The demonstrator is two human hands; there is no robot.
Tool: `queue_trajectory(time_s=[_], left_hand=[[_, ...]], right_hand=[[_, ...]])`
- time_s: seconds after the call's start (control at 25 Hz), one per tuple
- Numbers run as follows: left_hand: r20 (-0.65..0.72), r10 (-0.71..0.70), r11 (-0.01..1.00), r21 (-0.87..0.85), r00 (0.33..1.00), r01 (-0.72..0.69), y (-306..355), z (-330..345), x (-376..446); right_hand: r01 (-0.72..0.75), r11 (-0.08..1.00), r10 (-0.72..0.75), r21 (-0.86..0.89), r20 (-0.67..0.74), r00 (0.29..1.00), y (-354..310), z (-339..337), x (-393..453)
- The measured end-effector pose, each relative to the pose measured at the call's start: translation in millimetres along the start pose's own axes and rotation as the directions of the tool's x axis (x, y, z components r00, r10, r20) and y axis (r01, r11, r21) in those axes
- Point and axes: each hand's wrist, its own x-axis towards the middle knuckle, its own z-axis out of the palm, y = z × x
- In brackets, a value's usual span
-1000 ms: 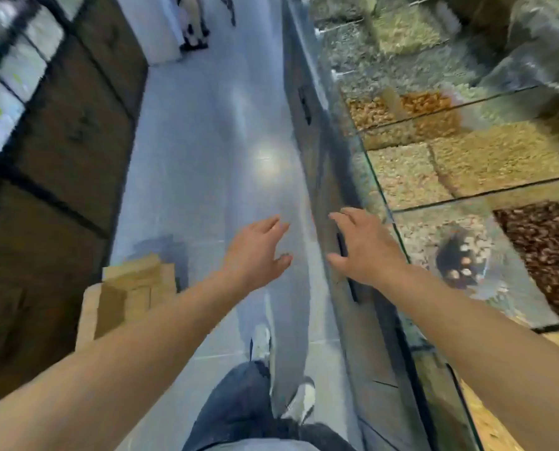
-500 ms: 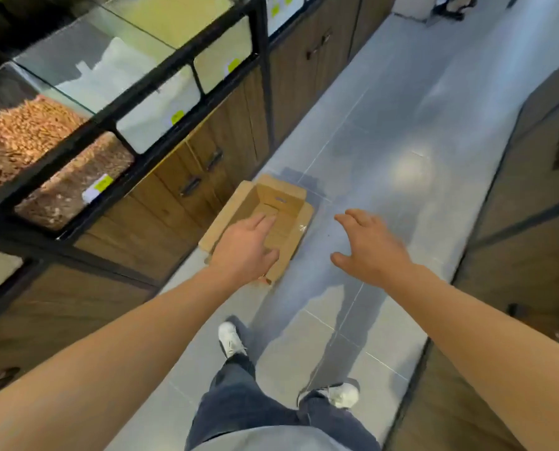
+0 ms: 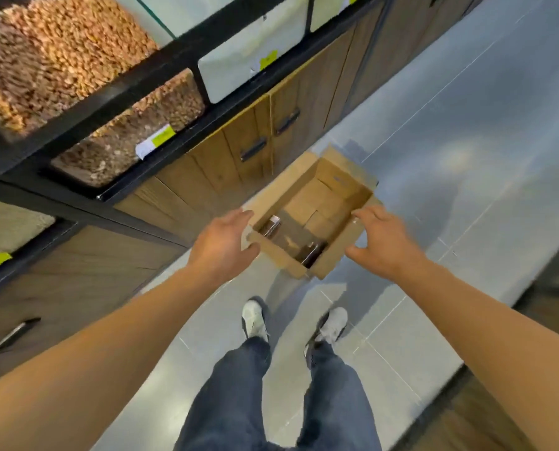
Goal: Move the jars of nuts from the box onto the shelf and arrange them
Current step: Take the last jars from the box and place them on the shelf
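Head view: nearest to the camera, two legs in dark trousers (image 3: 271, 402) and white shoes (image 3: 255, 319) are seen on the grey tiled floor (image 3: 466, 157). Above them both arms are stretched forward. The left hand (image 3: 221, 245) is held wide, fingers relaxed, nothing in it, over the near left corner of the box (image 3: 333, 258); whether it touches the cardboard cannot be told. The right hand (image 3: 382, 239) is also spread and holds nothing, near the right wall of the box. The box stands open on the floor, just beside the wooden cabinet (image 3: 226, 170). Inside it only two jars (image 3: 271, 224) can be made out, dark and blurred, at the near end; the rest looks bare. Most jars are probably moved already, and these remain. Further away, glass bins of nuts (image 3: 53, 56) are seen above the cabinet.
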Motion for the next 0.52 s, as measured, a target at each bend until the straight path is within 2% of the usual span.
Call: queue_trajectory(time_s=[0.24,0.52], left_hand=[[0.068,-0.115,0.993,-0.015,0.991,0.116,-46.3,94.6,84.8],[0.155,-0.167,0.985,-0.013,0.974,0.171,-81.6,259.2,212.6]], right_hand=[[0.013,1.0,-0.014,0.01,0.126,0.992,35.9,96.9,119.1],[-0.007,1.0,0.015,-0.026,0.313,0.95,117.6,243.6,266.9]])
